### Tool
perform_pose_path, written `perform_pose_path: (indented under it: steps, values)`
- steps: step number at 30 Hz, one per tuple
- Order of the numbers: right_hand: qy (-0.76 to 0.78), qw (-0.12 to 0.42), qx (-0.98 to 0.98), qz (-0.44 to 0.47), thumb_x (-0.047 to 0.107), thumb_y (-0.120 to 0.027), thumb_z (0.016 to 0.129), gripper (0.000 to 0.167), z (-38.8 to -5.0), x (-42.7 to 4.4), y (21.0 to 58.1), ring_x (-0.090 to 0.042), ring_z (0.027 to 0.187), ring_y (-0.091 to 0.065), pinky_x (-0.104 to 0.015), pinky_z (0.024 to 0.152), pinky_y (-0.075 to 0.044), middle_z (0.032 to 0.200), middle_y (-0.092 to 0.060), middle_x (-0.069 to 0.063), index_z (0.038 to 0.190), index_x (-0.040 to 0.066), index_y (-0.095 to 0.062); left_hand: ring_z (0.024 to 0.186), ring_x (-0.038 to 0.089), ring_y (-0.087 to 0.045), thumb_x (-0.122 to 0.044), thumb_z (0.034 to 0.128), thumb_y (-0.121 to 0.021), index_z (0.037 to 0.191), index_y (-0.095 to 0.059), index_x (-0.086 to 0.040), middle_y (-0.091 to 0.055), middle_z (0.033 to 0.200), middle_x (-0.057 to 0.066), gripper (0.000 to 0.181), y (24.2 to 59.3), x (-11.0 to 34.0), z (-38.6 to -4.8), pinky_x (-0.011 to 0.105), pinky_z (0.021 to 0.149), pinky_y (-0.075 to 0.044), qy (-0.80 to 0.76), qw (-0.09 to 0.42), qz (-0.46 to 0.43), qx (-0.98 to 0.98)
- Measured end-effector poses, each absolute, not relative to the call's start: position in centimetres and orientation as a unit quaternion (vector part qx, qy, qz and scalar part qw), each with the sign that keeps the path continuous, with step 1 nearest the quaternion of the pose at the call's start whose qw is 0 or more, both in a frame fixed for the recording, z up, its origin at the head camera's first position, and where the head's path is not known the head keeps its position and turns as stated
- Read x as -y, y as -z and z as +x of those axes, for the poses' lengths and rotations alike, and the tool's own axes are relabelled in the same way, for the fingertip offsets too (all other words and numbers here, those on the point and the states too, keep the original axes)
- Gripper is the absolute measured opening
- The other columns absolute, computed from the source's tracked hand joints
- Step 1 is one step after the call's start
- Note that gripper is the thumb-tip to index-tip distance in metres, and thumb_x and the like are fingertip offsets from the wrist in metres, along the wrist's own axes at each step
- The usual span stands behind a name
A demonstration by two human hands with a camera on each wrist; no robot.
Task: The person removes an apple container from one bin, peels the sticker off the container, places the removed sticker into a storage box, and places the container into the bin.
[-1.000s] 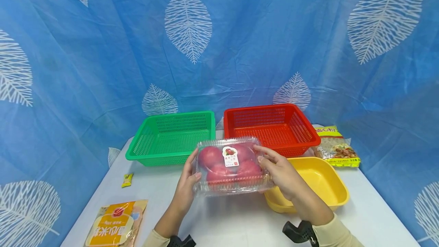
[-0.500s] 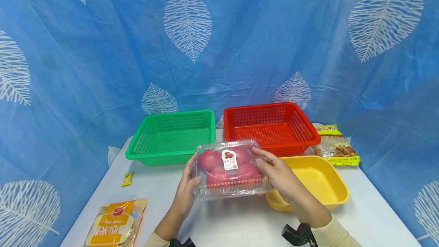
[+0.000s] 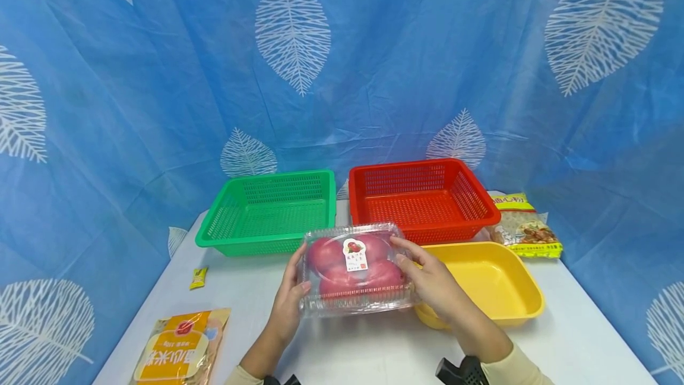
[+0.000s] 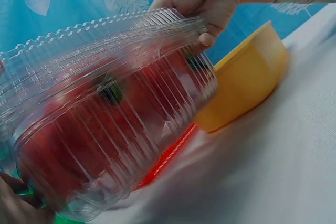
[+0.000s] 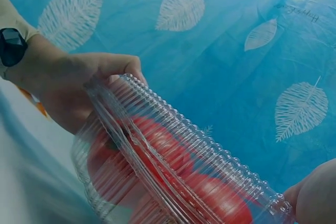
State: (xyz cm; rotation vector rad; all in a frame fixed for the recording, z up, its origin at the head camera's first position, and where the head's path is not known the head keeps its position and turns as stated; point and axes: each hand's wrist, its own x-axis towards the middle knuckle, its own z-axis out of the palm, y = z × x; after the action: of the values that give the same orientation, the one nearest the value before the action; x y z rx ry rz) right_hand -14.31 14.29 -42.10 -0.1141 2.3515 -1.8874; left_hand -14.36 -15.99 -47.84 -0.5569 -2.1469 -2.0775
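Observation:
A clear plastic clamshell box (image 3: 354, 308) of red tomatoes (image 3: 326, 254), with a white label (image 3: 355, 255) on its lid, is held up over the table. My left hand (image 3: 286, 308) grips its left end and my right hand (image 3: 431, 283) its right end, thumbs over the lid. Green stems show through the ribbed side in the left wrist view, where the box (image 4: 105, 145) looks tilted. From the right wrist, ridges of its rim (image 5: 205, 145) run between both hands. The fingers beneath the box are largely hidden.
Behind the box stand a green basket (image 3: 267, 248) and a red basket (image 3: 427, 233). A yellow basin (image 3: 497, 284) sits under my right forearm. A noodle-like food bag (image 3: 526, 230) lies far right, an orange packet (image 3: 179, 349) and small yellow sachet (image 3: 198, 278) at left.
Both hands have drawn the box slightly lower and to the left in the head view. Their hold on its two ends looks the same.

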Motion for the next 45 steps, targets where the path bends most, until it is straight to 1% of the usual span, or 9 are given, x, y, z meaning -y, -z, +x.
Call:
perform_pose_path:
  steps: [4,12,18,20,27,33,36,40,45]
  values:
    - [0.615,0.062,-0.785,-0.038,0.032,-0.06,0.109,0.049,-14.3,-14.1,42.3,-0.045,0.144,-0.04,-0.06,0.102,-0.048,0.166,-0.034,-0.015,0.157,0.027,-0.052,0.155,0.048,-0.004,-0.012,0.1011,-0.041,0.169,-0.02,-0.018,-0.003,0.174,0.017,0.071,48.0,16.2,-14.3,0.075,0.112,-0.02,0.681,0.059,-0.19,0.705]
    - [0.616,0.068,-0.784,-0.037,0.034,-0.06,0.109,0.048,-14.1,-13.7,42.7,-0.045,0.143,-0.042,-0.06,0.103,-0.047,0.167,-0.033,-0.013,0.156,0.031,-0.052,0.156,0.045,0.0,-0.008,0.1,-0.041,0.169,-0.021,-0.016,-0.003,0.174,0.016,0.072,48.2,16.4,-14.3,0.073,0.114,-0.012,0.677,0.072,-0.195,0.706]
    - [0.603,0.067,-0.794,-0.042,0.034,-0.059,0.109,0.049,-13.8,-13.6,42.7,-0.047,0.15,-0.029,-0.069,0.108,-0.036,0.168,-0.032,-0.013,0.157,0.03,-0.051,0.156,0.045,0.0,-0.012,0.0999,-0.042,0.169,-0.02,-0.017,-0.002,0.174,0.016,0.072,48.4,16.7,-14.2,0.075,0.114,-0.012,0.683,0.064,-0.191,0.702]
    - [0.602,0.065,-0.794,-0.049,0.033,-0.059,0.109,0.049,-13.7,-13.5,42.7,-0.047,0.152,-0.025,-0.071,0.11,-0.032,0.169,-0.031,-0.014,0.157,0.028,-0.051,0.156,0.045,-0.001,-0.012,0.1,-0.042,0.169,-0.02,-0.016,-0.002,0.174,0.017,0.072,48.5,16.7,-14.2,0.075,0.113,-0.013,0.684,0.063,-0.192,0.701]
    - [0.597,0.071,-0.797,-0.053,0.031,-0.058,0.11,0.05,-13.6,-13.3,42.9,-0.048,0.152,-0.025,-0.072,0.109,-0.033,0.17,-0.029,-0.014,0.158,0.026,-0.049,0.155,0.049,-0.001,-0.015,0.0992,-0.041,0.168,-0.022,-0.014,-0.003,0.173,0.02,0.071,48.8,16.9,-14.1,0.077,0.112,-0.013,0.684,0.06,-0.178,0.705]
    - [0.596,0.083,-0.797,-0.057,0.031,-0.056,0.111,0.051,-13.5,-13.3,43.1,-0.048,0.154,-0.017,-0.077,0.111,-0.02,0.171,-0.024,-0.015,0.16,0.027,-0.045,0.155,0.05,0.001,-0.013,0.0972,-0.041,0.167,-0.023,-0.013,-0.002,0.172,0.023,0.072,48.9,17.0,-14.2,0.077,0.112,-0.01,0.683,0.058,-0.175,0.706]
    - [0.601,0.092,-0.792,-0.057,0.031,-0.055,0.111,0.051,-13.5,-13.3,43.1,-0.048,0.155,-0.013,-0.077,0.111,-0.017,0.172,-0.022,-0.014,0.161,0.028,-0.044,0.155,0.05,0.001,-0.012,0.096,-0.04,0.167,-0.023,-0.013,-0.002,0.173,0.022,0.073,49.0,17.1,-14.3,0.078,0.112,-0.009,0.684,0.055,-0.17,0.708]
    - [0.608,0.102,-0.786,-0.048,0.03,-0.055,0.111,0.052,-13.4,-13.1,43.2,-0.048,0.155,-0.012,-0.077,0.111,-0.018,0.172,-0.02,-0.014,0.162,0.029,-0.043,0.155,0.049,0.002,-0.01,0.0938,-0.041,0.167,-0.023,-0.014,-0.001,0.173,0.022,0.076,49.2,17.2,-14.4,0.077,0.113,-0.007,0.686,0.049,-0.162,0.707]
    - [0.608,0.107,-0.786,-0.036,0.029,-0.056,0.11,0.054,-13.2,-12.8,43.4,-0.048,0.153,-0.018,-0.077,0.112,-0.02,0.171,-0.021,-0.016,0.162,0.029,-0.043,0.155,0.048,0.008,-0.007,0.0925,-0.038,0.167,-0.022,-0.01,0.002,0.173,0.023,0.076,49.6,17.3,-14.4,0.078,0.113,0.001,0.682,0.05,-0.165,0.71]
